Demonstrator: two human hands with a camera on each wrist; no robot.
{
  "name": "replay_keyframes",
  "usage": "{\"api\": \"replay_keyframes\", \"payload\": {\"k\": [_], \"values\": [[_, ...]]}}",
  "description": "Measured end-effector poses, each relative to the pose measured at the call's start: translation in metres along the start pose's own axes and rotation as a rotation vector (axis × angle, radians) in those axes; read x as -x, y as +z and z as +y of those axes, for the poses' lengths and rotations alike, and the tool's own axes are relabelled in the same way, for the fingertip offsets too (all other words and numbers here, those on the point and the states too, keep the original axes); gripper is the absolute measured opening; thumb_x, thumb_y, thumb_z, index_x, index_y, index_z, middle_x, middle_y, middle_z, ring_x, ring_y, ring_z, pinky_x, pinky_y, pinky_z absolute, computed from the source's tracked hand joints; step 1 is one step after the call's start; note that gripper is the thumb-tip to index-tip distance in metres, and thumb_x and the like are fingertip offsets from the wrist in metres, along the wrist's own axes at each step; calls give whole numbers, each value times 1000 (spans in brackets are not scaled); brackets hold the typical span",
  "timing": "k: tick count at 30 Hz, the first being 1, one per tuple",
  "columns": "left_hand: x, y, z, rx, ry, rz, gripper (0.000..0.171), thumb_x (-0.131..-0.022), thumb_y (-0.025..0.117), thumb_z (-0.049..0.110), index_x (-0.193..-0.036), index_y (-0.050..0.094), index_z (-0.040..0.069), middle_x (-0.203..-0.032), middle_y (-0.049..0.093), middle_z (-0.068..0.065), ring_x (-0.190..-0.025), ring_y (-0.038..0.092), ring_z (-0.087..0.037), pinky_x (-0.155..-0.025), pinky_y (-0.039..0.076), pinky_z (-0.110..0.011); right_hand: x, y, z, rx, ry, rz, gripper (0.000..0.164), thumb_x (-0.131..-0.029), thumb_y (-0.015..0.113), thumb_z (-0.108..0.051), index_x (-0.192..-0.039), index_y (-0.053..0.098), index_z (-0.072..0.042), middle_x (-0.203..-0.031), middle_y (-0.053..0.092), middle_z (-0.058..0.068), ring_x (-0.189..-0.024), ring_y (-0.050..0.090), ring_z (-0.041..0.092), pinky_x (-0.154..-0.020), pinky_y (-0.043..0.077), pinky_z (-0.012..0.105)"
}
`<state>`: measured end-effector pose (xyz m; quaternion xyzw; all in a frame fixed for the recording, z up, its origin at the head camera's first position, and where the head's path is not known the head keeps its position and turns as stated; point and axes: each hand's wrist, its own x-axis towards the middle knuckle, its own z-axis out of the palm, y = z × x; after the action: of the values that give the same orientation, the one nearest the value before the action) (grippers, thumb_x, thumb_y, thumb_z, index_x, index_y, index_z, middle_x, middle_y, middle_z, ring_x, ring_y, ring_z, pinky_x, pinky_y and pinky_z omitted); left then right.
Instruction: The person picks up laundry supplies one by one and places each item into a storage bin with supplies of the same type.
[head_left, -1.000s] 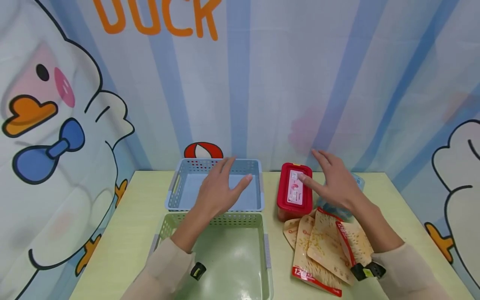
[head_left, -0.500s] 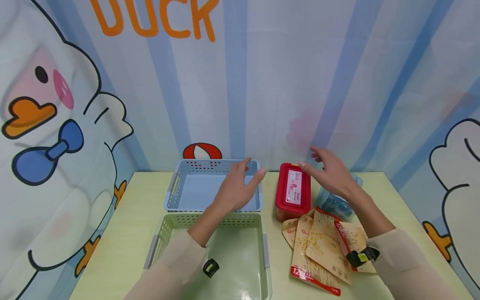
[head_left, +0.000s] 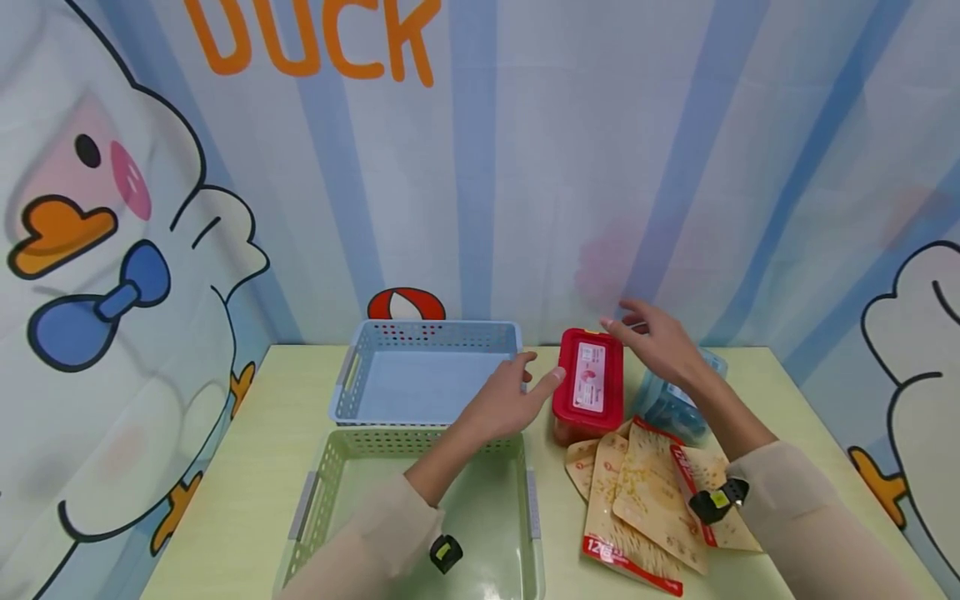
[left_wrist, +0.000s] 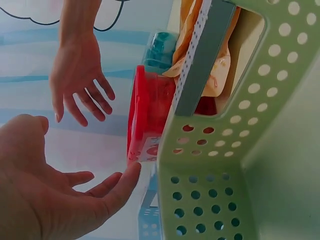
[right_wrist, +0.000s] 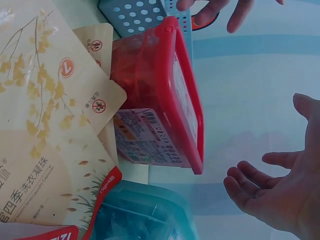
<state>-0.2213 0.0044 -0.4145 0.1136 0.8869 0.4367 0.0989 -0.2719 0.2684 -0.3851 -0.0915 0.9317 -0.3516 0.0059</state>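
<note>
A red-lidded plastic box (head_left: 588,379) with a pink-and-white label stands on the table, between my two hands. My left hand (head_left: 506,400) is just left of it, thumb and fingers spread and holding nothing. To its right, my right hand (head_left: 660,343) hovers above lid height, its fingers relaxed and bare of any object. In the right wrist view the box (right_wrist: 155,95) shows clear red walls and a printed side label. Partly under my right forearm lies a blue transparent tub (head_left: 671,404).
Several beige laundry-capsule pouches (head_left: 645,500) with red edges lie fanned out in front of the box. A light-blue basket (head_left: 352,400) stands at the back, and a green basket (head_left: 330,467) in front of it. A printed curtain (head_left: 547,167) rises behind the table.
My left hand has moved right, from over the blue basket to beside the red-lidded box. My right hand has shifted slightly, its fingers bending a little more. The box has stayed put.
</note>
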Motion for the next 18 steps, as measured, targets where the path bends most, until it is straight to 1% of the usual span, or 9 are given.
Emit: {"api": "replay_keyframes", "payload": {"k": [8, 10, 13, 15, 18], "values": [[-5, 14, 0, 2, 28, 9, 70, -106, 57, 51, -158, 44, 6, -141, 61, -16, -122, 61, -30, -94, 58, -48, -8, 6, 9, -20, -1, -1, 81, -106, 56, -53, -162, 34, 1, -153, 48, 31, -137, 50, 50, -106, 47, 67], [-6, 17, 0, -6, 19, 5, 69, -106, 60, 48, -158, 43, 6, -142, 60, -16, -123, 61, -30, -93, 59, -48, -10, 8, 12, -17, -6, -1, 78, -107, 57, -50, -161, 35, 2, -153, 48, 32, -137, 51, 50, -106, 47, 67], [-6, 21, 0, -25, -3, 1, 69, -104, 63, 45, -158, 43, 6, -142, 60, -16, -122, 61, -30, -92, 60, -47, -12, 11, 15, -17, -3, -3, 79, -107, 57, -51, -160, 36, 3, -153, 47, 32, -137, 50, 51, -106, 46, 68], [-6, 24, 1, -40, -20, -1, 70, -103, 66, 44, -157, 44, 6, -141, 60, -16, -121, 61, -29, -91, 60, -45, -12, 12, 17, -25, 11, -4, 79, -107, 57, -51, -160, 36, 3, -154, 46, 32, -138, 48, 51, -107, 46, 68], [-6, 28, 1, -52, -26, 9, 68, -102, 68, 43, -155, 46, 5, -139, 62, -14, -119, 62, -27, -89, 61, -44, -13, 14, 18, -40, 33, -6, 80, -107, 56, -53, -160, 37, 3, -154, 45, 32, -139, 46, 51, -108, 44, 69]]}}
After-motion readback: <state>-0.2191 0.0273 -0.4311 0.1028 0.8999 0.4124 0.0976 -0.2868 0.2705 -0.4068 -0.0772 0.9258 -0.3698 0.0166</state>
